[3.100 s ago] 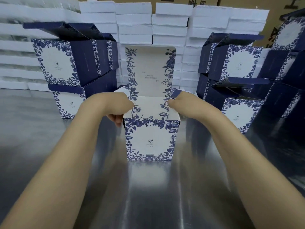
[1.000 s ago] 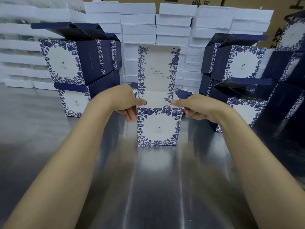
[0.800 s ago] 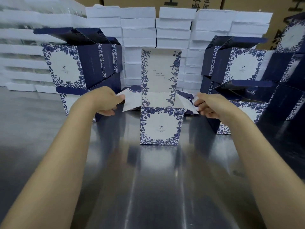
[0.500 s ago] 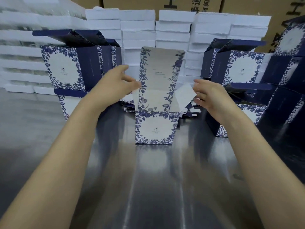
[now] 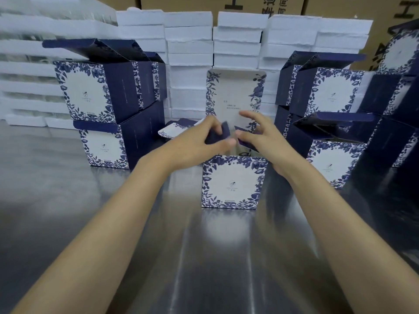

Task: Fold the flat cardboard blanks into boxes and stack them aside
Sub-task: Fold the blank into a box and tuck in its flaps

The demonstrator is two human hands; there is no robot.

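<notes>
A blue-and-white floral box stands on the steel table in the middle, its lid upright behind the open top. My left hand pinches the dark blue left side flap between thumb and fingers, over the opening. My right hand holds the dark blue right side flap under its thumb, the other fingers spread above it. Both flaps are turned inward and blurred. Flat blanks lie just behind my left hand, partly hidden.
Folded boxes with raised lids are stacked two high at the left and at the right, with more dark boxes at the far right. White foam trays and brown cartons form a wall behind.
Both hands have come together over the box opening. The side flaps, spread outward a moment ago, are now folded inward, and the lid stands straight again.
</notes>
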